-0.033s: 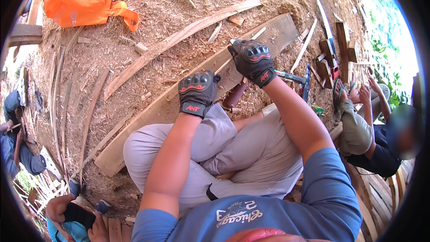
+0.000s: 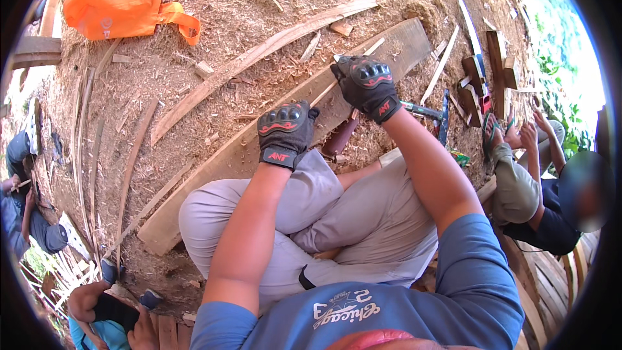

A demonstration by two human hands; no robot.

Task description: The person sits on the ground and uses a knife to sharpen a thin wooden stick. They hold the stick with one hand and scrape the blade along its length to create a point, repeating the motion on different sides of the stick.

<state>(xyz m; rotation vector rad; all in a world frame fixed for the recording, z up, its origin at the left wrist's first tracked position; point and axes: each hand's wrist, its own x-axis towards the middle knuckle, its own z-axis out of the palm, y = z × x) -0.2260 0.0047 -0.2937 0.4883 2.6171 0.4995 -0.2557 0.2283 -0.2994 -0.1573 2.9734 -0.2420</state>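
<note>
A thin pale wooden stick [image 2: 323, 94] runs slantwise between my two hands, its far end sticking out past the right one. My left hand [image 2: 285, 131], in a black glove with hard knuckle guards, is closed on the near end. The same kind of glove covers my right hand [image 2: 367, 87], closed around the stick farther up. A small pale tip shows beside the right fingers; what it belongs to is hidden. Both hands are above a long wooden plank [image 2: 214, 178] lying across the ground in front of my crossed legs. Beneath them lies a dark reddish-brown cylindrical object [image 2: 339, 137].
A hammer-like tool [image 2: 424, 111] lies right of my right hand. Curved wood strips [image 2: 259, 52] and shavings cover the ground. An orange bag [image 2: 120, 0] lies far left. One person [image 2: 538, 188] sits at right; others [image 2: 107, 314] are at left, near more strips.
My right hand has shifted very slightly up and away from me. The left hand and the plank look unmoved.
</note>
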